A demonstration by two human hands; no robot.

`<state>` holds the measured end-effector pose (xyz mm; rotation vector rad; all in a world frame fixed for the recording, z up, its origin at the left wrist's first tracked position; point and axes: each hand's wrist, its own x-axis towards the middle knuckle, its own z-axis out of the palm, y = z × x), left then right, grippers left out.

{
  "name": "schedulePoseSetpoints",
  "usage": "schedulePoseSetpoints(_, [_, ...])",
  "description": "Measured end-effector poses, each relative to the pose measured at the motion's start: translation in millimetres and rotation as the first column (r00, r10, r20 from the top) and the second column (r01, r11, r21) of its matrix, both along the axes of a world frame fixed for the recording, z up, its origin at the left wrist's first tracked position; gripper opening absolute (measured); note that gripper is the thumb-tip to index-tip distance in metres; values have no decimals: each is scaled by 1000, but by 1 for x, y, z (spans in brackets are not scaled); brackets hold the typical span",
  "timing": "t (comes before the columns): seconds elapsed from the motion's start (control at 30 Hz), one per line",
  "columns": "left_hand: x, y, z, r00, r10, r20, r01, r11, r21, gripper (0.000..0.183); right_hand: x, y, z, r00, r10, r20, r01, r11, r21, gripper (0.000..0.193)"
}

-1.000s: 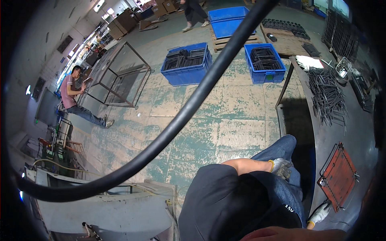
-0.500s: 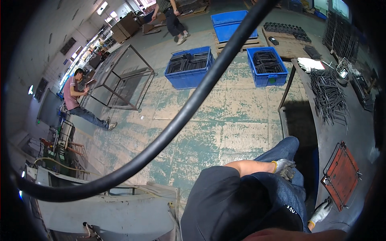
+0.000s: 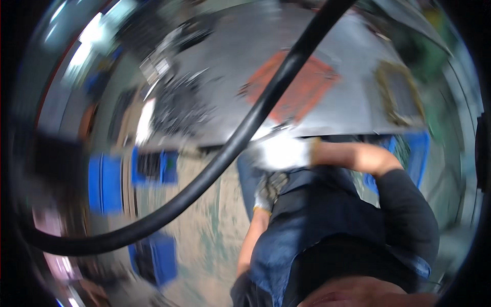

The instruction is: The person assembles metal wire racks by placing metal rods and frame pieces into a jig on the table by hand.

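Observation:
My left hand [image 3: 270,190], in a white and grey work glove with a yellow cuff edge, lies on my thigh with its fingers loosely stretched and nothing visible in them. In front of my body, by the table's near edge, my gloved right hand [image 3: 284,153] is smeared by motion, so its fingers cannot be made out. Just beyond it a flat red-orange plate [image 3: 307,84] lies on the metal table [image 3: 220,110], with dark metal bits along its edges. Left of the plate sits a blurred heap of thin black metal rods [image 3: 181,105].
A thick black hose [image 3: 225,156] crosses the view diagonally. Blue bins [image 3: 106,184] stand on the floor at left, some with dark parts in them. A yellowish-edged rectangular frame [image 3: 401,94] lies at the table's right end. Another blue bin [image 3: 418,156] is below it.
My view has swung right to face the table, blurring the picture. My right hand has moved from beside the red plate to in front of my body; my left stays on my thigh.

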<state>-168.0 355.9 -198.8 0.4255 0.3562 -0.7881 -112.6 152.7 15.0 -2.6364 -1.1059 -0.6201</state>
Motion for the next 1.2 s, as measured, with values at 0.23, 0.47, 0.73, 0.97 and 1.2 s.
schedulePoseSetpoints(0.23, [16,-50,13,980,-197,-35,199,979,48,37,44,90,91,908,213,360,-254,965,69,11])
schedulePoseSetpoints(0.47, [36,-115,8,868,-496,17,493,866,86,37,24,54,108,964,-3,265,-54,977,208,14])
schedulePoseSetpoints(0.73, [33,-117,17,865,-502,10,495,855,159,37,-19,42,81,983,-126,133,69,928,365,16])
schedulePoseSetpoints(0.97, [29,-117,13,882,-470,31,458,872,170,37,-35,28,64,989,-128,71,92,922,375,19])
schedulePoseSetpoints(1.2, [30,-123,12,897,-438,55,426,891,154,38,-44,4,55,993,-117,12,104,921,375,22])
